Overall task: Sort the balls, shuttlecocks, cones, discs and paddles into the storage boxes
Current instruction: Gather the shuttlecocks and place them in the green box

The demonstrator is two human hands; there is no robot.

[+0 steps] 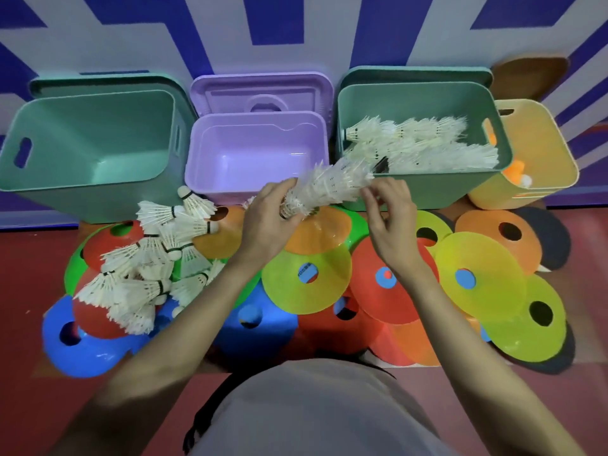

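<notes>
My left hand (268,218) grips the cork end of a nested stack of white shuttlecocks (329,185), which slants up to the right toward the right green box (424,189). My right hand (388,212) pinches the feathers near the stack's upper end with curled fingers. That green box holds several rows of white shuttlecocks (427,146). A loose pile of shuttlecocks (154,261) lies on the discs at the left. Flat coloured discs (309,278) in red, orange, yellow, green and blue cover the floor in front of me.
Along the wall stand an empty left green box (42,179), an empty purple box (204,179) with its lid (263,90) behind, and a yellow box (559,153) holding orange and white balls (518,171). Dark paddles (556,241) peek from under the discs at right.
</notes>
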